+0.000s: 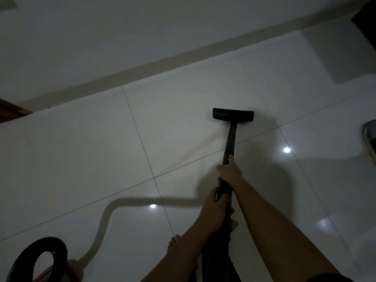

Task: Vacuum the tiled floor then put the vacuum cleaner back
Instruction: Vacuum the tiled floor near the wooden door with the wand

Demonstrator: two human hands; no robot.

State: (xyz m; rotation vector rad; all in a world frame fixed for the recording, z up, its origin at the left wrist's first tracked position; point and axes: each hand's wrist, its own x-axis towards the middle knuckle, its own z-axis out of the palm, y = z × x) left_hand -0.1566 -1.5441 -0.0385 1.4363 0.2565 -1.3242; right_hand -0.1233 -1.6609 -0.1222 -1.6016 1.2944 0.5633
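Note:
A black vacuum wand [231, 139] runs forward from me to a flat black floor nozzle [233, 114] resting on the glossy white tiled floor [101, 149]. My right hand [230, 170] grips the wand higher up, thumb along the tube. My left hand [215, 202] holds the wand's lower grip just behind it. The black hose [215, 251] drops down between my arms. At the bottom left, a black looped handle [40, 257] with a red part beneath it appears to belong to the vacuum body.
A white wall with a beige skirting [162, 62] runs diagonally behind the nozzle. Brown wood [12, 110] shows at the left edge. A fan base [369, 137] sits at the right edge, a dark object [366, 19] at the top right. My bare foot [175, 244] stands below my hands.

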